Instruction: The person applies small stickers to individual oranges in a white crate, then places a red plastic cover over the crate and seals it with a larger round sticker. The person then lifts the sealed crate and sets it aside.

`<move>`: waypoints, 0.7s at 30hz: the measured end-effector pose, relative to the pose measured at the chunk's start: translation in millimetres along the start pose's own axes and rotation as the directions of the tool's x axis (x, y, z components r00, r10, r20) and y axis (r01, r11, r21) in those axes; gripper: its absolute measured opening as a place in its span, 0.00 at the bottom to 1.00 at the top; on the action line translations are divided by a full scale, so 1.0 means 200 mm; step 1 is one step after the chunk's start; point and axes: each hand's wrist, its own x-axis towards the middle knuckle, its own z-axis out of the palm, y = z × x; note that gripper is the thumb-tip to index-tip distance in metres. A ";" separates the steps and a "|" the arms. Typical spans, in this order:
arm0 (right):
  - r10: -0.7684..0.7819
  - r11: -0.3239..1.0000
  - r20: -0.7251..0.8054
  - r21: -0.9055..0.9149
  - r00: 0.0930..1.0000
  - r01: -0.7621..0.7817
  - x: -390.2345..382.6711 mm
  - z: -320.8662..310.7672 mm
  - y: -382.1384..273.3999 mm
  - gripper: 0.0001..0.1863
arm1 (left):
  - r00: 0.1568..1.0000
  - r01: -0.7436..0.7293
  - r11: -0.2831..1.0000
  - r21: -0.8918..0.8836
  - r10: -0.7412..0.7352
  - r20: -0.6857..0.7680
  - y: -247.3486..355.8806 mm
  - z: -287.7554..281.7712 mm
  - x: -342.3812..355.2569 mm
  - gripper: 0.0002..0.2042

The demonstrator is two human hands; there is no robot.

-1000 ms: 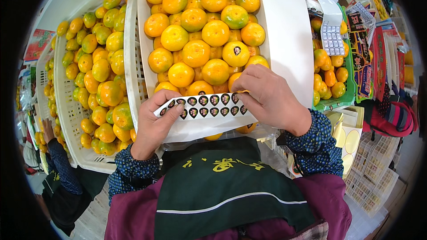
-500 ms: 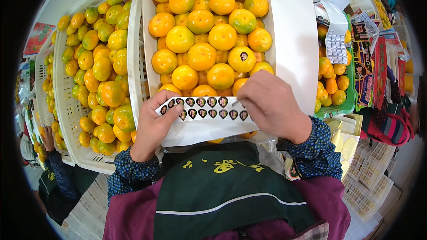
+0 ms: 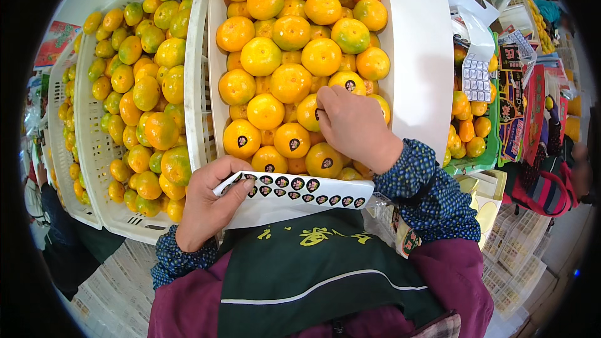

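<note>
Right hand (image 3: 357, 126) at an orange fruit (image 3: 307, 110), left hand (image 3: 216, 197) grasping a sheet of stickers (image 3: 300, 208).
The right hand's fingers are curled against the fruit, with a small dark sticker (image 3: 321, 113) showing at their tips; whether they pinch it or only press on it, I cannot tell. The left hand clasps the sheet's left end, thumb on top; two rows of dark drop-shaped stickers run along its upper part. The sheet lies across the near edge of a white box (image 3: 421, 69), just above the dark green apron (image 3: 325, 263). The touched fruit sits in the box among others, several nearby bearing dark stickers. A white crate (image 3: 134, 228) of greenish-orange fruit stands to the left.
</note>
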 end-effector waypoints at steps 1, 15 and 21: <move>-0.008 1.000 -0.059 0.015 0.998 0.009 0.01 -0.01 0.00 0.12 | 1.000 -0.001 1.000 0.009 0.001 0.016 -0.01 -0.01 0.00 0.03; -0.031 0.753 0.110 0.656 0.993 -0.049 0.35 -0.05 0.02 0.16 | 0.987 -0.070 0.988 0.136 0.049 0.152 -0.05 -0.02 0.11 0.04; -0.134 0.967 -0.110 0.201 0.985 0.154 0.35 0.04 -0.04 0.14 | 0.984 -0.110 0.982 0.155 0.086 0.156 -0.05 -0.02 0.12 0.04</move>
